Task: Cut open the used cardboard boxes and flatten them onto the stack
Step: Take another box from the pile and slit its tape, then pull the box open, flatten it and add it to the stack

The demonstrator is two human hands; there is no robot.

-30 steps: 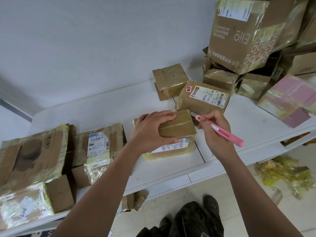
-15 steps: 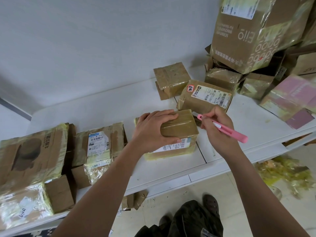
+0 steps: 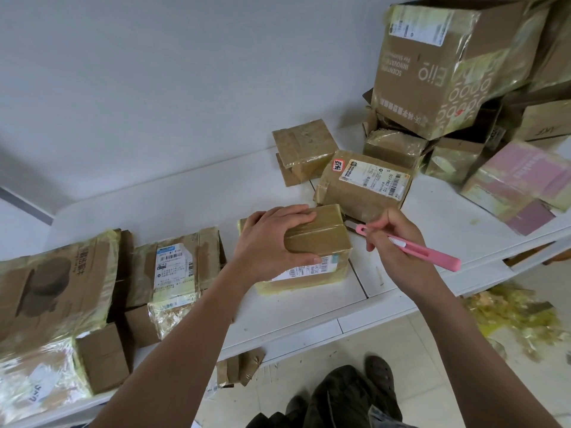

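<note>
Your left hand (image 3: 272, 242) has its grip clamped over the small taped box (image 3: 312, 251) at the middle of the white worktop (image 3: 173, 208). Your right hand (image 3: 398, 245) pinches the pink cutter (image 3: 411, 247), blade at the box's right top edge. Flattened boxes (image 3: 92, 291) lie left.

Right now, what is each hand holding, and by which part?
The left hand grips the small taped box over its top, thumb on the labelled front. The right hand pinches the pink box cutter near its blade end; the handle sticks out free.
</note>
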